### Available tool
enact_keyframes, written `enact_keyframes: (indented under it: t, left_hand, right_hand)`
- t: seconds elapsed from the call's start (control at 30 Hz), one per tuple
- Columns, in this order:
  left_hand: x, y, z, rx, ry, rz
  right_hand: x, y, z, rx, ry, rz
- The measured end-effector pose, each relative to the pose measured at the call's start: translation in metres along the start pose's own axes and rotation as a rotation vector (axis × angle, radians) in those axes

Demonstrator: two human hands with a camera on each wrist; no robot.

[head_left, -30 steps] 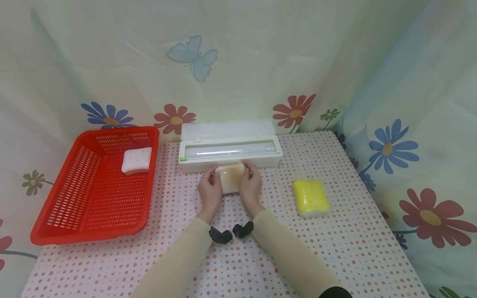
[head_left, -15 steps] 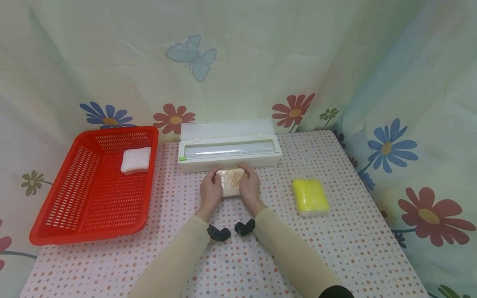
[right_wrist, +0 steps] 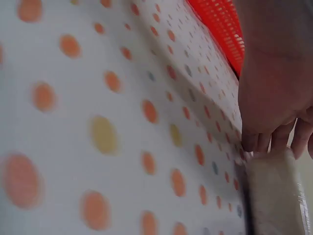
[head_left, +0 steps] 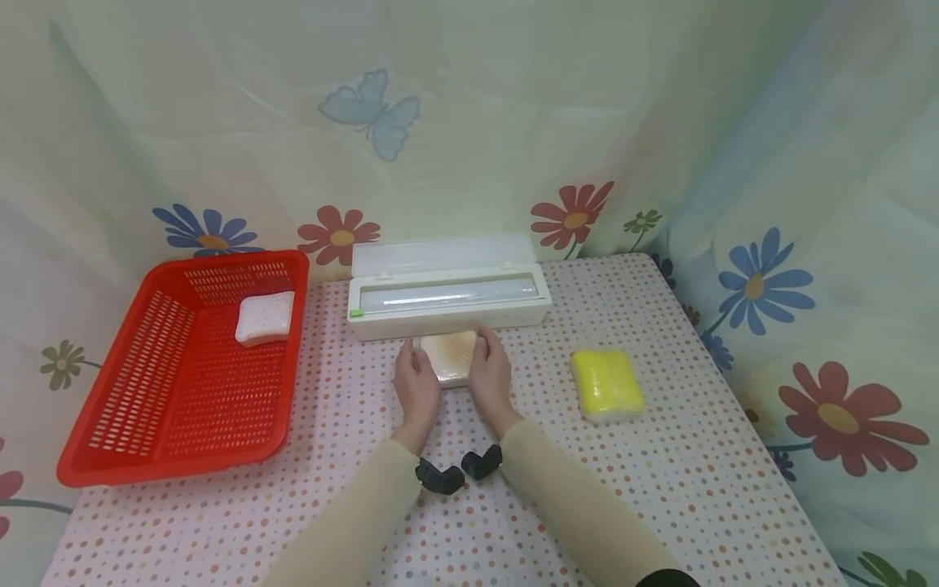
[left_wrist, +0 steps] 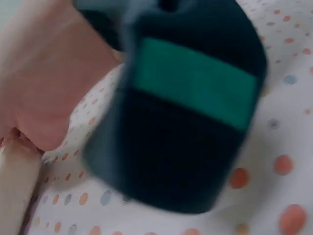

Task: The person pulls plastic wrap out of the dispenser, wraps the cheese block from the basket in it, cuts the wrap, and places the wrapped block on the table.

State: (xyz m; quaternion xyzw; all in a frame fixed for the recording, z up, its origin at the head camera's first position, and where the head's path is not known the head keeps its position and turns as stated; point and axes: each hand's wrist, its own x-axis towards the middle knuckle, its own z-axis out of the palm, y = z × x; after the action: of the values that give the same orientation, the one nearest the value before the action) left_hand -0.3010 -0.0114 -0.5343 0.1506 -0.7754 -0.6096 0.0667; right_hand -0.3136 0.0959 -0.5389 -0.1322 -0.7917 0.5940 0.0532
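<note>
A cream, slice-like block point(head_left: 449, 357) with a tan patch on its top is wrapped in shiny clear film. Its left edge is held by my left hand point(head_left: 416, 390), its right edge by my right hand point(head_left: 490, 373). Close in front of it stands a white cling film dispenser point(head_left: 451, 319), lid up, its film roll showing. The right wrist view catches the fingers of my right hand point(right_wrist: 281, 105) at the pale block point(right_wrist: 274, 193). My left hand point(left_wrist: 54, 73) shows in the left wrist view beside a dark strap piece, which covers much of that view.
A red plastic basket point(head_left: 289, 391) stands at the left, with a white speckled block point(head_left: 264, 317) inside near its right wall. To the right lies a yellow block point(head_left: 607, 383) in clear film. All rest on a dotted tablecloth point(head_left: 704, 489), with a flowered curtain behind.
The block's upper face looked tan across half a second ago; now it is mostly cream with a tan patch. Both hands keep hold of it, and its left edge has shifted slightly left.
</note>
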Motion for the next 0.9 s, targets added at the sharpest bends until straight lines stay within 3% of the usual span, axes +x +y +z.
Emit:
enact_keyframes:
  t: [0.17,0.4,0.67,0.9]
  left_hand:
    - [-0.006,-0.002,-0.001,0.0,-0.015,-0.012]
    - [-0.008,-0.002,0.001,0.025,-0.068,-0.013]
    - [-0.01,-0.005,-0.002,0.111,-0.124,0.013]
    - [-0.02,0.0,-0.006,0.09,-0.034,0.014]
  right_hand:
    - [-0.012,0.002,-0.003,0.018,-0.063,0.026]
    - [-0.023,0.003,0.002,-0.004,-0.087,-0.009]
    - [-0.021,0.006,-0.001,-0.038,-0.129,-0.031]
    - [-0.008,0.007,-0.011,0.005,-0.153,0.012]
